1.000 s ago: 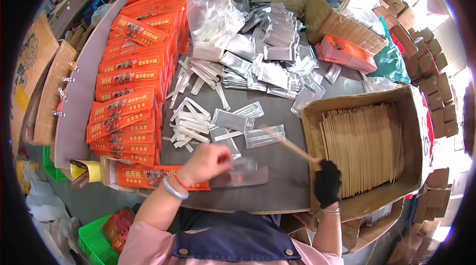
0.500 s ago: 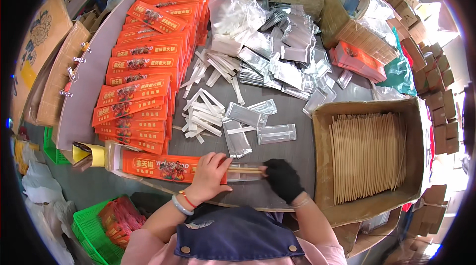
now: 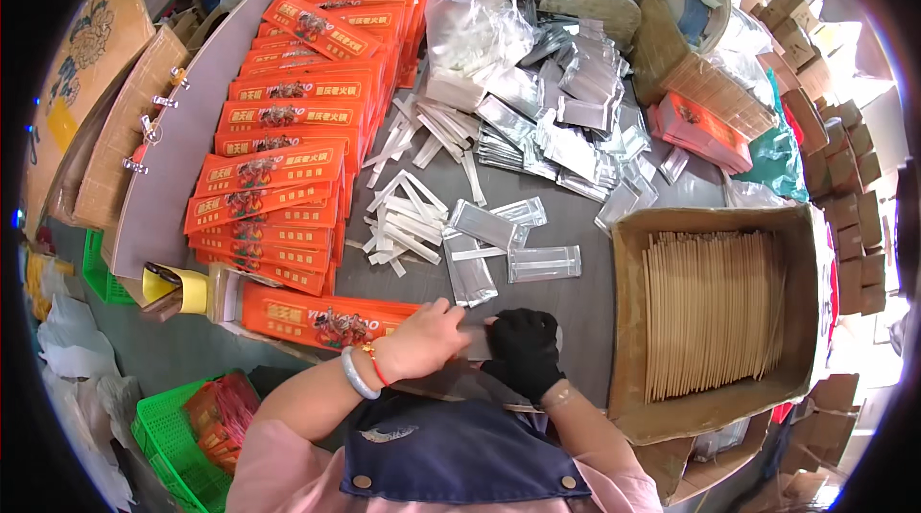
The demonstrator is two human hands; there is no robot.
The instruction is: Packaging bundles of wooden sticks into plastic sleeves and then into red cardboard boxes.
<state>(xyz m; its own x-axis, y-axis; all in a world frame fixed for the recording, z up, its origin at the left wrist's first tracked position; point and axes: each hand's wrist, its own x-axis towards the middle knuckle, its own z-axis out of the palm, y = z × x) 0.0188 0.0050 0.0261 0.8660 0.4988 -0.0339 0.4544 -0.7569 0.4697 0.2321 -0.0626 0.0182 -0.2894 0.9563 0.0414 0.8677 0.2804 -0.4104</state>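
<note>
Change: both hands are sitting closer together now than half a second back — the wooden sticks seen then between them are no longer showing.
Left hand (image 3: 432,338): bare, with a bracelet and red cord at the wrist, curling closed on the end of a clear sleeve (image 3: 477,344) at the near table edge.
Right hand (image 3: 524,352): wearing a black glove, closing on the other end of the same sleeve; whether anything is inside it, I cannot tell.
Cardboard box (image 3: 708,404): standing open just right of the hands, holding a packed layer of thin wooden sticks (image 3: 712,312) lying side by side — too many to count.
Orange sleeve (image 3: 326,315): lying flat, touching the left hand's far side.
Orange stacks (image 3: 278,173): printed packets overlapping in long rows up the left of the grey table (image 3: 576,307).
Loose clear sleeves: about four lying singly ahead of the hands, one at (image 3: 544,264).
White strips (image 3: 403,221): scattered in a heap, uncountable.
Clear bag (image 3: 470,29): sitting far back, holding pale packets.
Green crate (image 3: 168,441): standing on the floor at lower left, holding red and orange packets.
</note>
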